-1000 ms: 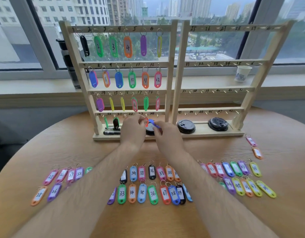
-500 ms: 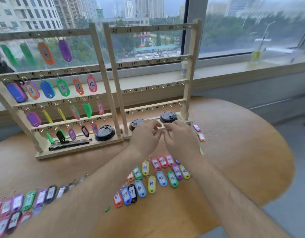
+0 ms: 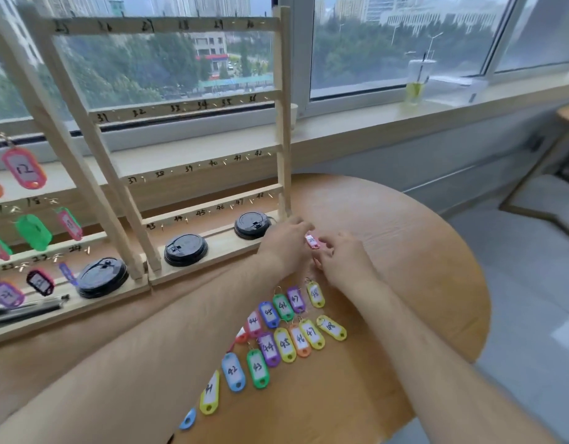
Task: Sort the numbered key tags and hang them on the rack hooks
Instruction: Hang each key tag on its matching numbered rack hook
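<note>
Left hand (image 3: 284, 243), right hand (image 3: 345, 262) pinching pink tag (image 3: 312, 241), beside rack (image 3: 283, 91)

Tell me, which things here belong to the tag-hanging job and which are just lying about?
Job: pink tag being handled; loose numbered tags; wooden rack; hung tags.
Lying about: black cup lids; black pen on the rack base; drink cup on the sill.

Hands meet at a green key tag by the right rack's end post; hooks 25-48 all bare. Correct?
Not green: head view shows the key tag between left hand and right hand is pink. Rest holds for the right rack.
</note>
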